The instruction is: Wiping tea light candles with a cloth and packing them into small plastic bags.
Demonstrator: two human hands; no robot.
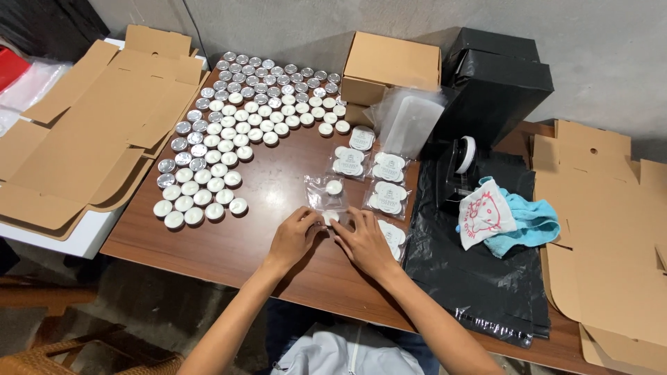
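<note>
Pinching one clear pouch [326,198] with one tealight [334,187] inside, both hands [330,239]; five filled pouches [384,182] beside.

I'm at a small packing station, likely a home workshop: beyond my fingers [321,217], rows of tealight candles [236,125] cover the wooden desk [278,180]. Flat cardboard boxes [90,132] lie off to their left, black mailer bags [479,278] and a tape dispenser [460,163] to their right.

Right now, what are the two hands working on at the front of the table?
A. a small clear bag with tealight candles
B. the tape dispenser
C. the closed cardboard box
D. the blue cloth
A: the left hand and right hand meet on a small clear bag holding white tealights.
</note>
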